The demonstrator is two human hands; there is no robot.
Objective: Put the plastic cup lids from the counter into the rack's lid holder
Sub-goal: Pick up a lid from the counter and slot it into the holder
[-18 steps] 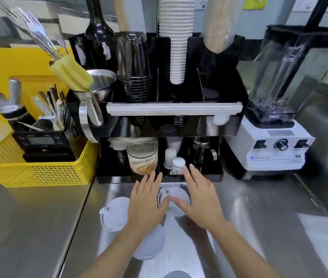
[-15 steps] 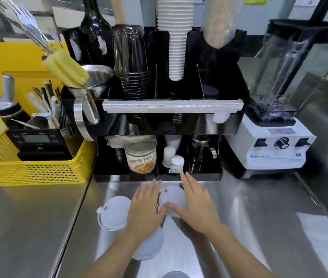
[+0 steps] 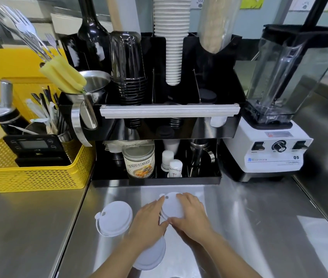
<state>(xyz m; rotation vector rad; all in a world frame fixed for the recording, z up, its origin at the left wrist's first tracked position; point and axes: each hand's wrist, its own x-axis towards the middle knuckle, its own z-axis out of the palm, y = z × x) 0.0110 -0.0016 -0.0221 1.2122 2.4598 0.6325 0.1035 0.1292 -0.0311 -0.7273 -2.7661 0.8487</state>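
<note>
Three white plastic cup lids lie on the steel counter (image 3: pixel 259 227) in front of the black rack (image 3: pixel 169 111). The middle lid (image 3: pixel 172 206) sits between my left hand (image 3: pixel 149 223) and my right hand (image 3: pixel 192 214); both hands curl around its edges with thumbs meeting at its near rim. A second lid (image 3: pixel 114 217) lies free to the left. A third lid (image 3: pixel 151 255) lies partly under my left wrist. In the rack's upper tier a slot on the right shows a white lid (image 3: pixel 217 121) through a cut-out.
A yellow basket (image 3: pixel 30 175) with a scale and utensils stands at the left. A white blender (image 3: pixel 273 149) stands right of the rack. Jars, small bottles and a steel pitcher fill the rack's lower shelf. Stacked cups rise from its top.
Both hands have drawn in around the middle lid, fingers curling from flat to gripping its edges. The camera view has shifted slightly closer.
</note>
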